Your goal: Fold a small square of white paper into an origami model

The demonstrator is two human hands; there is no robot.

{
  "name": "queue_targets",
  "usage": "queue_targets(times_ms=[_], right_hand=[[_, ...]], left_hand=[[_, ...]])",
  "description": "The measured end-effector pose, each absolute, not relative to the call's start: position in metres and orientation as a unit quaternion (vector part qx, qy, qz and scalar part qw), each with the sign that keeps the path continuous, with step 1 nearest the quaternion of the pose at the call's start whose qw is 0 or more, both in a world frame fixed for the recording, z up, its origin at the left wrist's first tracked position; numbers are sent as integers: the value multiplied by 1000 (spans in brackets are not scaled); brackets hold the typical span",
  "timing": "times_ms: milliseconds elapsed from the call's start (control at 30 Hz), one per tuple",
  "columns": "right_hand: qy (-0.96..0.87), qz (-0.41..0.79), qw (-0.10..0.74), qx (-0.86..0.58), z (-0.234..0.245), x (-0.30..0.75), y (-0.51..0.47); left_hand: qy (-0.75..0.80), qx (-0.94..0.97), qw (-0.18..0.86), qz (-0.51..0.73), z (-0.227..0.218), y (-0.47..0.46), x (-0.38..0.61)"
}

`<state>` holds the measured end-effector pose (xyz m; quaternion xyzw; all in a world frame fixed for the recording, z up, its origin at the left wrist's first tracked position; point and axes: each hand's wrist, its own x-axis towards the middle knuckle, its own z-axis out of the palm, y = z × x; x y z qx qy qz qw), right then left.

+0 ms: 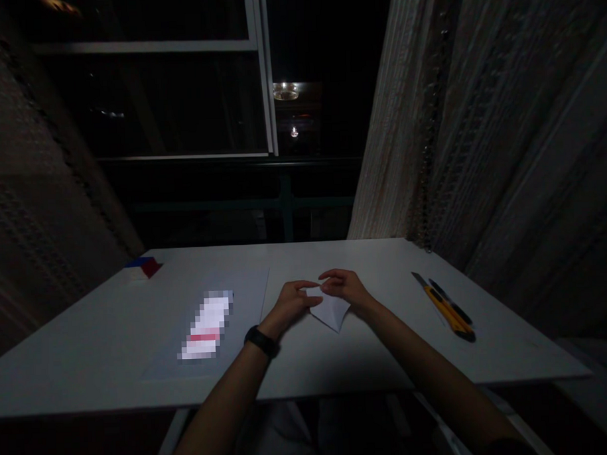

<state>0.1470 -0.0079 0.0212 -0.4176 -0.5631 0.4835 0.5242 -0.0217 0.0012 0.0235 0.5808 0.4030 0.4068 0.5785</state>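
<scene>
A small folded piece of white paper (331, 311) lies on the white table (338, 365), its point aimed toward me. My left hand (292, 302) rests on the paper's left side with the fingers curled and the thumb and forefinger pinching its upper edge. From the right, my right hand (344, 286) pinches the same upper edge. The fingertips of both hands nearly meet above the paper. A black band sits on my left wrist.
A flat sheet with a blurred label (207, 332) lies left of the hands. A colour cube (141, 267) sits at the far left corner. Two yellow-and-black utility knives (448, 307) lie at the right. Curtains hang on both sides; a dark window is behind.
</scene>
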Motion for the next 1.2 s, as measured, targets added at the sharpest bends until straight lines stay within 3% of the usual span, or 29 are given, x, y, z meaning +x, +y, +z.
queue_targets(times_ms=[200,600,833,1200], right_hand=[[-541,487,550,-408,18,151,-4],[-563,436,543,-444,11,151,-1],[-512,513,531,-440,5,153,3],[-409,535,575,-465,14,158,-1]], left_hand=[[418,485,582,502,25,4,-21],[367,516,628,451,13,10,-20],[383,459,619,510,20,4,-20],[339,433,669,499,24,5,-20]])
